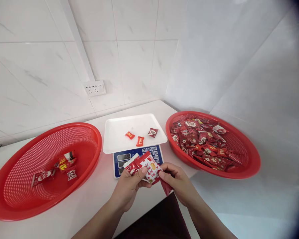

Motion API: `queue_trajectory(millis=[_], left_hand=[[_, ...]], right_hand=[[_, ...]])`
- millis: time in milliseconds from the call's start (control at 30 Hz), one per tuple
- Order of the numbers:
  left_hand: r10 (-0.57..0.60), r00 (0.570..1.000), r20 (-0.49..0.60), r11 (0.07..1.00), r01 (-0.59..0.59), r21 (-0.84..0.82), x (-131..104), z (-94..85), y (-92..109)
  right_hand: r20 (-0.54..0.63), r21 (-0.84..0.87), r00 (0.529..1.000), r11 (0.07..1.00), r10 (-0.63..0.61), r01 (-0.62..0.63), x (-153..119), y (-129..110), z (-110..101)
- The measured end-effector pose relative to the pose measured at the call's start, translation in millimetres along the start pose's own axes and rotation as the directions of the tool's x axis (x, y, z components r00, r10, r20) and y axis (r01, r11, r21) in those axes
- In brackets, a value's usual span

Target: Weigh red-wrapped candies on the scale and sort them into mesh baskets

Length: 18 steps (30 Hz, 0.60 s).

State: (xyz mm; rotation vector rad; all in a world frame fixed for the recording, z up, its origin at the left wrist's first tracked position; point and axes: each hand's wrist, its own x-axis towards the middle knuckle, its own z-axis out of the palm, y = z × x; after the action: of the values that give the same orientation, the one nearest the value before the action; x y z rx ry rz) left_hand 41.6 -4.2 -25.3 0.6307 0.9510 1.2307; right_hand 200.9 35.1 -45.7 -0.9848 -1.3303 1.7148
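My left hand (131, 184) is closed on red-and-white snack packets (149, 167), held in front of the scale. Against their right edge, my right hand (174, 181) is closed with a dark red packet (166, 187) hanging below its fingers. Behind both hands stands a blue digital scale (137, 154), its display and keys partly covered by the packets. On its white tray (117, 132) lie two small orange-red wrapped candies (140, 141) and a dark red packet (153, 132). How many packets I hold is hard to make out.
To the right, a red plastic basket (251, 167) holds a heap of red packets (201, 139). Another red basket (96, 139) at the left has a few packets (64, 164) in it. A wall socket (95, 88) sits above the white table (94, 199).
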Motion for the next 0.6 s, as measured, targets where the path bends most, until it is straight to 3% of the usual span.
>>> queue_trajectory(millis=[267, 467, 533, 600], left_hand=[[0.017, 1.000, -0.012, 1.000, -0.017, 0.026, -8, 1.6, 16], [-0.081, 0.985, 0.152, 0.983, 0.054, 0.175, -6, -1.1, 27], [-0.074, 0.988, 0.137, 0.986, 0.052, 0.157, -5, -1.4, 26], [-0.054, 0.992, 0.110, 0.993, 0.042, 0.107, -6, -1.3, 24]], right_hand=[[0.022, -0.036, 0.996, 0.996, -0.083, 0.084, -6, -7, -7], [0.242, -0.012, 0.970, 0.999, -0.028, 0.032, -4, -18, -9], [0.182, -0.071, 0.981, 0.994, -0.069, 0.083, -3, -22, -5], [0.045, -0.094, 0.991, 0.987, -0.126, 0.130, -3, -23, 0]])
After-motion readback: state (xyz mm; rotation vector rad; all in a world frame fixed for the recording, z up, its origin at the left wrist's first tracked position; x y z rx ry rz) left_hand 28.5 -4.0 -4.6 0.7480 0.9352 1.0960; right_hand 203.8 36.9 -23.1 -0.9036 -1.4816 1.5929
